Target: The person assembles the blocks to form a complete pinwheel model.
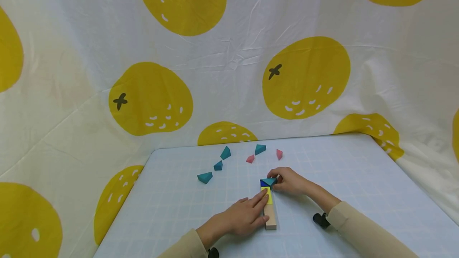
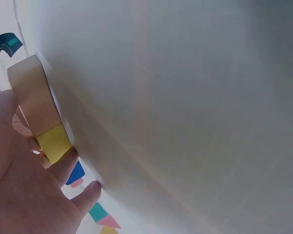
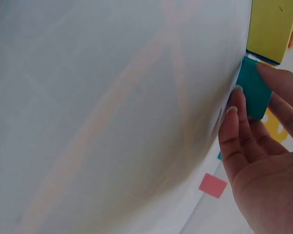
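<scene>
A short row of blocks lies on the table: a bare wooden block (image 1: 270, 220) nearest, then a yellow block (image 1: 269, 198), then a blue block (image 1: 264, 184). My left hand (image 1: 242, 216) lies along the row's left side, its fairly straight fingertips on the yellow block and the thumb touching the wooden one. At the far end, my right hand (image 1: 289, 181) pinches a teal triangular block (image 1: 271, 180) between thumb and fingers, close against the blue block. In the right wrist view, the fingers partly cover this teal block (image 3: 254, 87), near the yellow block's end (image 3: 271, 31).
Several loose teal blocks (image 1: 205, 177) are scattered at the back and left, with two pink blocks (image 1: 250, 159) among them at the back. The pale checked table (image 1: 161, 218) ends at a white curtain (image 1: 229, 102) printed with yellow fruit.
</scene>
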Action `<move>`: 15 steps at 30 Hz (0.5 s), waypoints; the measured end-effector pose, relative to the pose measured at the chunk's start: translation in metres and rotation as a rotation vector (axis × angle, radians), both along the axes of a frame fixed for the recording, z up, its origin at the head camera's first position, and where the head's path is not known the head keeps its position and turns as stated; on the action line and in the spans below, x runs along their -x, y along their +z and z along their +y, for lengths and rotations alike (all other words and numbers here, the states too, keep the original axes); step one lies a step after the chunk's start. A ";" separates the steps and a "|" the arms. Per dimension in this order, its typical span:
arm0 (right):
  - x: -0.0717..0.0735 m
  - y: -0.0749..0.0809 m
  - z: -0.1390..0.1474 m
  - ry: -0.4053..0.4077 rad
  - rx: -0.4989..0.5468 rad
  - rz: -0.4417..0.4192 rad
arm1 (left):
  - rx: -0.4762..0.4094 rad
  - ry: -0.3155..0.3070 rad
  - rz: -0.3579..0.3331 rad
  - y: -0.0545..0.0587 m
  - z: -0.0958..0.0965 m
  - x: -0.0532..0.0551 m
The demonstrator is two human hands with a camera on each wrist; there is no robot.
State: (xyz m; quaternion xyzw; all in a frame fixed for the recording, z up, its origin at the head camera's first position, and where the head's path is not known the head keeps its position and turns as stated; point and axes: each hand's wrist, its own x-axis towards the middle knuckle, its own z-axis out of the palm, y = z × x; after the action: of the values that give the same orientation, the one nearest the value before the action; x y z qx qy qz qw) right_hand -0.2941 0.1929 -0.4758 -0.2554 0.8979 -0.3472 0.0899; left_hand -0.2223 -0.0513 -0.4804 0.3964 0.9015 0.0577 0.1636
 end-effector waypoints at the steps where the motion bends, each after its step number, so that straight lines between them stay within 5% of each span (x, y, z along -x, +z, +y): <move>1: 0.000 0.000 0.000 0.000 -0.002 0.000 | 0.000 -0.001 0.000 0.000 0.000 0.000; 15: -0.002 0.001 -0.002 0.002 -0.006 0.000 | -0.007 -0.003 0.000 0.002 0.000 0.000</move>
State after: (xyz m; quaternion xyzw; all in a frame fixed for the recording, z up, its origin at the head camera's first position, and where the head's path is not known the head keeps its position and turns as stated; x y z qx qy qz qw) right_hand -0.2924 0.1912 -0.4749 -0.2561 0.8986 -0.3444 0.0909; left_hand -0.2219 -0.0516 -0.4786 0.3983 0.9007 0.0606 0.1623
